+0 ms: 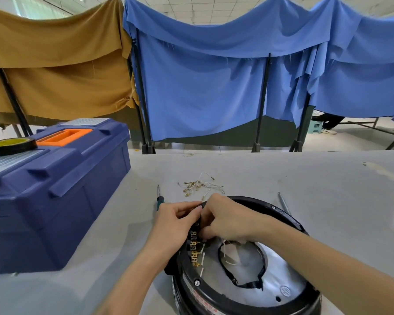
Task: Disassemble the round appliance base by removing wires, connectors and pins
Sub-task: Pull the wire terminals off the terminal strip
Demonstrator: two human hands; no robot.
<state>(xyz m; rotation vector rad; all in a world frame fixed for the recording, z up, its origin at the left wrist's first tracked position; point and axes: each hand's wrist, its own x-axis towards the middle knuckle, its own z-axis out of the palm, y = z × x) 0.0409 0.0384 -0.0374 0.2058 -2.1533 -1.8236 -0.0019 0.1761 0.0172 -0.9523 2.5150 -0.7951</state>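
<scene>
1. Centrally, a round appliance base (255, 201) lies on the grey table (282, 173).
2. The left hand (175, 223) curls its fingers round the base's far-left rim.
3. The right hand (230, 219) pinches the black terminal strip (194, 251) with bent fingers.
4. Loose wires and pins (198, 185) lie just beyond the base, and a screwdriver (159, 198) lies beside the left hand.

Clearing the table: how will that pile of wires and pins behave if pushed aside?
The pile looks light. Its thin white wires curl, so probably floppy and apt to snag. The small brass pins lie loose and would likely scatter on the smooth table.
</scene>
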